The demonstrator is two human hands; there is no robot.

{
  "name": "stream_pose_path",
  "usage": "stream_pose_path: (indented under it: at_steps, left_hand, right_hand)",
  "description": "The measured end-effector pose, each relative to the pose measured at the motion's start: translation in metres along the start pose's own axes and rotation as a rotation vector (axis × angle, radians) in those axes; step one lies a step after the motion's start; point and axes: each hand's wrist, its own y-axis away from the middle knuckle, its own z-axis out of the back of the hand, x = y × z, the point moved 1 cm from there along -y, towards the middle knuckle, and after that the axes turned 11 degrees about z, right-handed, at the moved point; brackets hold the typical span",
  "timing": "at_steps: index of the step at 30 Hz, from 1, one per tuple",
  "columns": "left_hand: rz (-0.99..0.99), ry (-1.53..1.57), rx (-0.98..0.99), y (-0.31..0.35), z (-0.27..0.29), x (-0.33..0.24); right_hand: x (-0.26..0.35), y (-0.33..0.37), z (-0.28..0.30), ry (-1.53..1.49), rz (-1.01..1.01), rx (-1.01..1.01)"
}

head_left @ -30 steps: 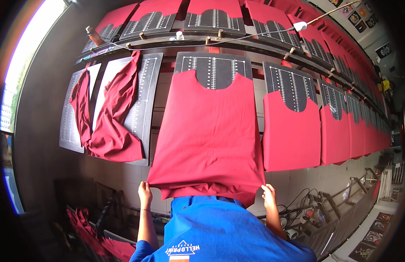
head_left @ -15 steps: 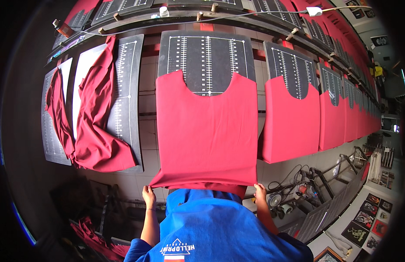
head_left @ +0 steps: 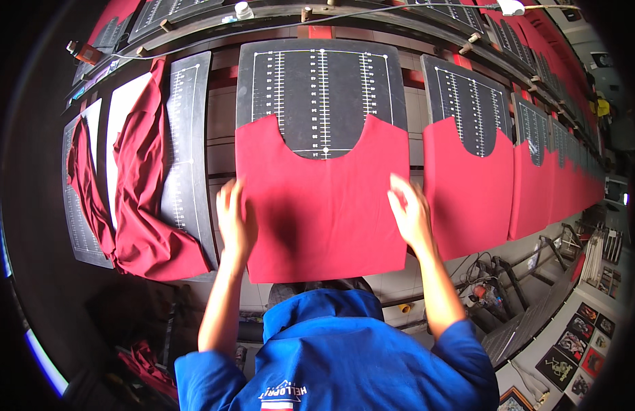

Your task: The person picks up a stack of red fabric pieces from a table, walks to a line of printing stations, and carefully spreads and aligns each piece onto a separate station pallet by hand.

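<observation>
A red cut fabric panel (head_left: 324, 198) with a scooped neckline lies flat on a black board with white ruler markings (head_left: 322, 89). My left hand (head_left: 235, 219) rests flat on the panel's left edge, fingers spread. At the panel's right edge my right hand (head_left: 410, 209) presses down flat, fingers apart. Neither hand grips anything. My blue sleeves and blue top fill the lower part of the view.
A loose dark red cloth (head_left: 136, 198) is draped over the boards to the left. More black boards carrying red panels (head_left: 468, 185) run off to the right in a row. A rail with small objects (head_left: 243, 9) runs along the far side. Cables and frames sit below at right.
The panel has been pulled down toward me, baring more of the black board. My hands moved from the hem up onto the panel's sides and now lie flat.
</observation>
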Motion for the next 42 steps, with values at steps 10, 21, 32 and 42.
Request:
stream_pose_path:
  at_steps: [10,21,32,42]
  left_hand:
    - [-0.172,-0.148,0.096,-0.151,-0.068,0.006]
    - [-0.211,-0.047,0.189,-0.173,-0.054,0.02]
    - [-0.252,-0.216,0.288,-0.196,-0.06,0.023]
    - [-0.182,-0.231,-0.038,-0.175,-0.057,0.021]
  right_hand:
    - [-0.06,-0.157,-0.032,0.243,0.237,0.158]
    - [-0.07,-0.163,-0.028,0.051,0.398,-0.088]
    - [-0.08,-0.181,-0.039,0.236,0.43,-0.099]
    - [-0.078,-0.183,-0.031,0.455,0.173,-0.138]
